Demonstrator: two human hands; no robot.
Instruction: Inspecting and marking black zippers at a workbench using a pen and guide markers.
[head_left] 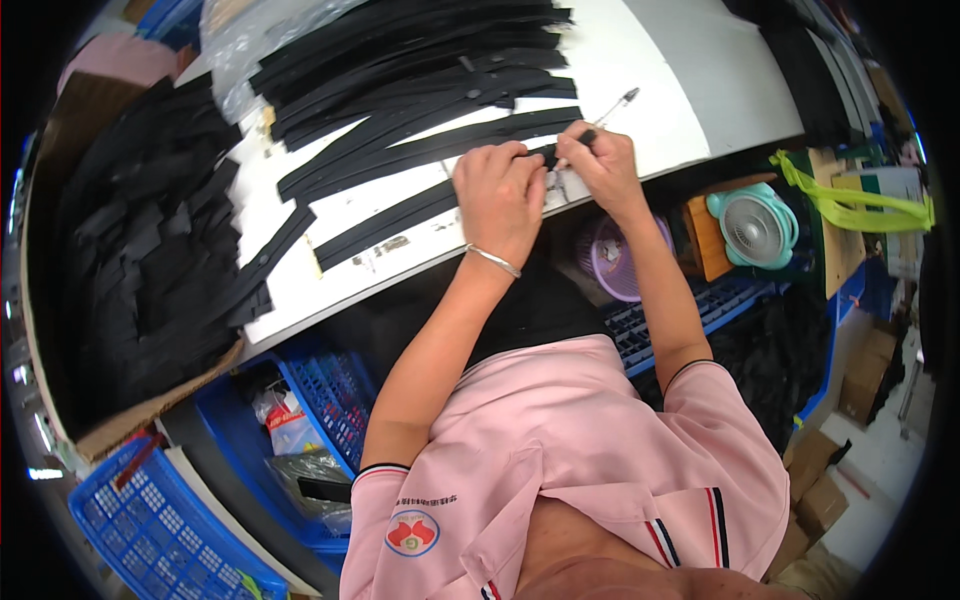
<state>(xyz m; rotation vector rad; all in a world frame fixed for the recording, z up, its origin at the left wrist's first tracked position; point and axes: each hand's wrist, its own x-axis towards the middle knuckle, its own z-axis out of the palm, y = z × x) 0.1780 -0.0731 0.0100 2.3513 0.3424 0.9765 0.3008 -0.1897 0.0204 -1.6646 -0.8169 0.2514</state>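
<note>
Head cam: both my hands meet at the near edge of the white table [640, 60]. L hand [498, 195] is curled shut, pinching the end of a long black strip [385, 225] that runs off to the left across the tabletop. R hand [600, 165] is closed too, fingers gripping a thin pen-like tool [612, 108] w/ its tip pointing up-right. More black strips [420, 60] lie fanned behind, and a heap of black pieces [150, 250] sits far left. Teal fan [755, 225] below the table, right.
</note>
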